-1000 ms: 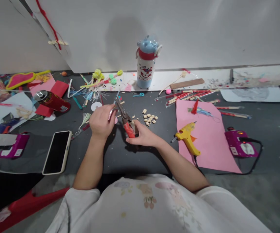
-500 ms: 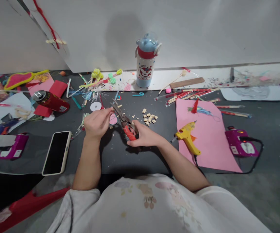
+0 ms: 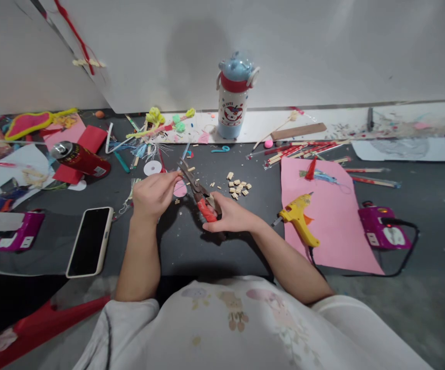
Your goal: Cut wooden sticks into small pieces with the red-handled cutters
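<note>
My right hand (image 3: 230, 213) is wrapped round the red handles of a pair of metal snips (image 3: 196, 187), whose dark blades point up and to the left. Close to the blade tips, my left hand (image 3: 155, 192) is closed in a pinch; whatever sits between its fingertips is too small to make out. A small pile of short pale wooden pieces (image 3: 239, 188) lies just right of the snips. Behind the blades is a pink oval piece (image 3: 180, 188), partly covered. A white disc (image 3: 152, 168) rests beyond my left hand.
A water bottle (image 3: 232, 97) stands at the back. To the right, a yellow glue gun (image 3: 299, 218) lies on pink paper (image 3: 334, 216), near a purple power socket box (image 3: 382, 226). On the left are a phone (image 3: 90, 242) and a tilted red can (image 3: 81, 159). Wrapped sticks (image 3: 303, 151) lie behind.
Almost nothing differs. Both hands and the snips hold nearly the same pose, and the view has shifted very slightly.
</note>
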Motion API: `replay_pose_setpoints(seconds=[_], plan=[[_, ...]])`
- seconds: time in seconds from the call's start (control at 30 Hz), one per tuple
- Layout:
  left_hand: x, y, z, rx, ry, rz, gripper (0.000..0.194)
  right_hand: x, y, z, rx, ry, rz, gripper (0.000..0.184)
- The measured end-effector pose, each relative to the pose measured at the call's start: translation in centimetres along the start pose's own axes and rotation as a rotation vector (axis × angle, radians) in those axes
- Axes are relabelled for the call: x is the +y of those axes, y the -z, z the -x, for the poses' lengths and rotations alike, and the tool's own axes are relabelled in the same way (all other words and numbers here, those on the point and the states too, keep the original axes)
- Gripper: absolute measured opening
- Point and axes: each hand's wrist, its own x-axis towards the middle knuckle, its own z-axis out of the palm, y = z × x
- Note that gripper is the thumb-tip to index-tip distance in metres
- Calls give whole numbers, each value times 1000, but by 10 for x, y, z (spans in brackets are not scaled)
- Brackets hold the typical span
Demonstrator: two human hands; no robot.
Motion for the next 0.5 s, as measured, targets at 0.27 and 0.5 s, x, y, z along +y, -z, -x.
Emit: replay_pose_setpoints(seconds=[0.27,0.5], plan=[[-1,-2,-2,-56,23,-93,21,-3,0,0,10,-46,-51,45],[22,-8,-5,67,48,49,19,8,-6,-6,150,-81,-155,45]])
